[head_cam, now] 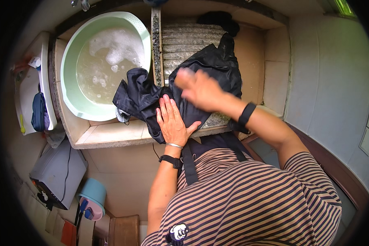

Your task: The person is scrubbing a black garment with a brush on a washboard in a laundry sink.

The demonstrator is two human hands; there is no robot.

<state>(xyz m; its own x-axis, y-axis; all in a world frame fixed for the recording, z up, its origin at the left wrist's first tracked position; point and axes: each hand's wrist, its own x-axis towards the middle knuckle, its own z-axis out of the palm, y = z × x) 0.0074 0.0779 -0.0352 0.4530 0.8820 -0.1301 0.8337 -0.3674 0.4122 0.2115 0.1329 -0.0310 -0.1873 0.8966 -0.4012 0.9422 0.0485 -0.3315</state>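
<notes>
A dark, wet-looking garment (pixel 215 73) lies over a ridged stone washboard (pixel 187 35). One bunched end crosses the divider and hangs at the rim of a pale green plastic basin (pixel 69 73). My left hand (pixel 171 123) presses flat on the cloth near the front edge, thumb spread, with nothing in it. Over the middle of the garment, my right hand (pixel 200 89) is blurred by motion. Whether its curled fingers hold anything is not clear. Cloudy water (pixel 106 73) with white suds sits in the basin.
A narrow stone divider (pixel 156 46) separates the basin side from the washboard. Another dark cloth (pixel 220 20) lies at the back. To the left are a white tray (pixel 26 89) with small items, a grey box-shaped appliance (pixel 60 172) and a blue bucket (pixel 93 189). A tiled wall (pixel 323 70) rises on the right.
</notes>
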